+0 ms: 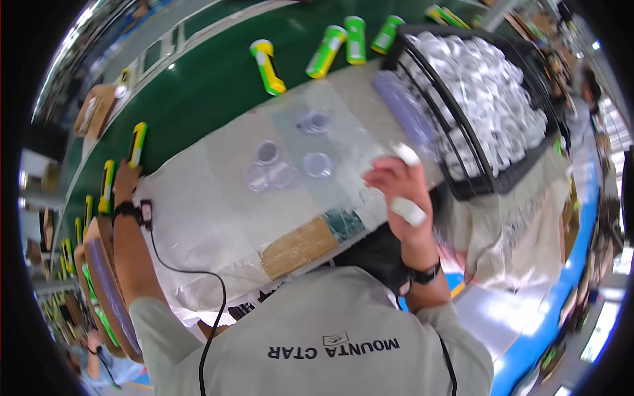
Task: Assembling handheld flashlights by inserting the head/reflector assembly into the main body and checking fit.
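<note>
Head view. The frame rim is black and bends straight edges; the far conveyor end and the room beyond are blurred. The person's grey shirt fills the lower centre and hides the near edge of the counter [198, 218], which is covered in wrinkled clear plastic sheeting. The left hand [124, 179] is seen from the back, so whether its fingers are apart or together cannot be told; it sits at the counter's left edge, touching or just beside a yellow-and-green plastic flashlight [137, 143] on the dark green conveyor belt [211, 86].

The right hand [396, 188] is raised above the counter's right part. Its fingers are curled together around small white cylindrical plastic parts [407, 210]; one more white piece projects above the fingertips.

Just beside this hand stands a black wire basket [462, 178] heaped with similar white parts. Several clear round plastic lenses [267, 153] lie near the counter's middle, well apart from both hands. Four more yellow-and-green flashlights [325, 51] lie on the belt beyond.
</note>
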Demonstrator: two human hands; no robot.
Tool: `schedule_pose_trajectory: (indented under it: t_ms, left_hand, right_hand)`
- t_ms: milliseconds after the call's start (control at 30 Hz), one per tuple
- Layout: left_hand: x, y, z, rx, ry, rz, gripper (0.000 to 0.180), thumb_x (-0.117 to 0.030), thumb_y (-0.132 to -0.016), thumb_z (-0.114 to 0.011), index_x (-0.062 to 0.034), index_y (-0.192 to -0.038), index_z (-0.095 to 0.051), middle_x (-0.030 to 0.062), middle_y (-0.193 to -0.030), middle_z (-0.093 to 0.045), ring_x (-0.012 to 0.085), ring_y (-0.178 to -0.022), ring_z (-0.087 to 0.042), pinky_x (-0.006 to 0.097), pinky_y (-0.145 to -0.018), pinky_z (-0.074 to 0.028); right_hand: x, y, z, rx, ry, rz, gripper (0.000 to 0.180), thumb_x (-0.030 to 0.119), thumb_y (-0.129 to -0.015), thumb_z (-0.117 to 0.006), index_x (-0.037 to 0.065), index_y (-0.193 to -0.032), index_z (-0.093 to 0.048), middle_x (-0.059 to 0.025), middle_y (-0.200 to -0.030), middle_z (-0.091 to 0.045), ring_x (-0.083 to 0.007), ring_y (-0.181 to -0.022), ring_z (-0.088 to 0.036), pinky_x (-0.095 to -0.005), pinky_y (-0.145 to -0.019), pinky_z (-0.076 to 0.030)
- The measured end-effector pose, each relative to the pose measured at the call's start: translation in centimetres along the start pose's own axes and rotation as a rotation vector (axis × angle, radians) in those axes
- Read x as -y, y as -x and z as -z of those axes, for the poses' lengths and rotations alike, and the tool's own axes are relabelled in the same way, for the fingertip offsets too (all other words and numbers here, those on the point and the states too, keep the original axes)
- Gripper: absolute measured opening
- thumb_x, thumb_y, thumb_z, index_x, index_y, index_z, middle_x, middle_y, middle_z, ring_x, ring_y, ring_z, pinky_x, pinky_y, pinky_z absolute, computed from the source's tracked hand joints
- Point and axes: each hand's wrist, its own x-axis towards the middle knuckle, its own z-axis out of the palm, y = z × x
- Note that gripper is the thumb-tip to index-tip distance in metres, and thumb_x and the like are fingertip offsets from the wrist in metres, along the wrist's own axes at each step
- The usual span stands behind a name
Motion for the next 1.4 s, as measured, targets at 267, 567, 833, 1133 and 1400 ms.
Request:
schedule_pose_trajectory:
  t_ms: [267,567,833,1133,1400]
  left_hand:
    - [-10.4,10.7,10.1,-0.377,0.075,-0.216,0.052,-0.009,-0.072,-0.066,-0.0042,-0.122,-0.052,0.0221,-0.114,-0.057,0.0374,-0.106,-0.055,0.041,-0.089,-0.045]
    - [-25.4,29.8,17.8,0.014,0.325,-0.983,0.054,-0.001,-0.067,-0.072,-0.0053,-0.116,-0.051,0.0123,-0.102,-0.057,0.0271,-0.093,-0.060,0.035,-0.079,-0.048]
    - [-23.4,29.7,10.8,0.526,1.391,-0.808,0.058,0.000,-0.079,-0.067,-0.0049,-0.130,-0.039,0.0122,-0.129,-0.046,0.0190,-0.107,-0.052,0.032,-0.092,-0.042]
    - [-26.7,30.6,10.0,0.186,0.783,-1.358,0.060,-0.008,-0.079,-0.069,-0.0139,-0.131,-0.040,0.0177,-0.133,-0.045,0.0363,-0.120,-0.047,0.050,-0.103,-0.035]
    - [-26.7,29.5,11.9,-0.046,0.460,-1.461,0.059,-0.029,-0.070,-0.075,-0.0123,-0.122,-0.052,0.0116,-0.106,-0.058,0.0282,-0.095,-0.058,0.048,-0.095,-0.042]
  right_hand:
    - [0.9,-1.3,-2.9,0.294,0.126,0.052,0.079,0.019,-0.074,-0.065,0.008,-0.142,-0.024,-0.0142,-0.124,-0.046,-0.0284,-0.113,-0.048,-0.0406,-0.097,-0.034]
    - [1.1,-3.1,-10.6,0.437,1.377,0.664,0.064,0.008,-0.063,-0.071,0.010,-0.125,-0.052,-0.0095,-0.104,-0.055,-0.0308,-0.097,-0.055,-0.0481,-0.092,-0.040]
    - [-1.3,-1.9,-8.2,0.348,1.180,0.409,0.077,-0.002,-0.050,-0.073,0.005,-0.123,-0.048,-0.0120,-0.090,-0.054,-0.0330,-0.079,-0.056,-0.0403,-0.068,-0.046]
    - [-5.2,1.0,-6.9,0.384,1.152,0.180,0.061,-0.004,-0.053,-0.068,0.002,-0.111,-0.049,-0.0136,-0.094,-0.055,-0.0352,-0.082,-0.056,-0.0429,-0.068,-0.047]
    - [-5.0,0.5,-7.3,0.428,0.951,0.167,0.077,-0.003,-0.058,-0.070,0.002,-0.129,-0.042,-0.0134,-0.096,-0.055,-0.0353,-0.085,-0.055,-0.0421,-0.073,-0.047]
